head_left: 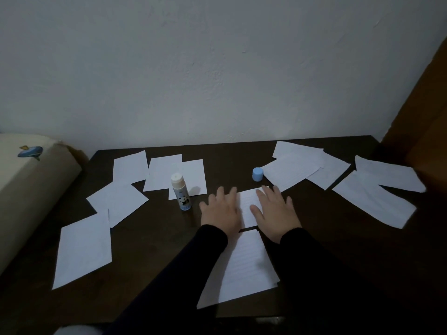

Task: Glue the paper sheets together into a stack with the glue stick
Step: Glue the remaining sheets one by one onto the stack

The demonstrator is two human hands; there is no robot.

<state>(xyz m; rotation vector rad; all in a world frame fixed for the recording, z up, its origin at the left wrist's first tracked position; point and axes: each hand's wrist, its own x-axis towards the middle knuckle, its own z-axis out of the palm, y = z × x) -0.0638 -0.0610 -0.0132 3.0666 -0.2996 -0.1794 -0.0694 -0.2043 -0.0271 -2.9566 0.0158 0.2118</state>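
A small lined sheet [249,205] lies in the middle of the dark table [150,257]. My left hand [221,210] and my right hand [274,210] rest flat on it, fingers spread, one on each side. Just in front of it lies a larger sheet [244,267], partly under my sleeves. The uncapped glue stick [180,192] stands upright left of my left hand. Its blue cap [257,174] sits behind my right hand. Several loose white sheets lie on the left [83,247] and on the right [373,198].
A white wall rises right behind the table. A cream cushioned edge [31,189] with a blue sticker borders the table's left side. A brown wooden panel [425,122] stands at the right. More sheets [169,172] lie behind the glue stick.
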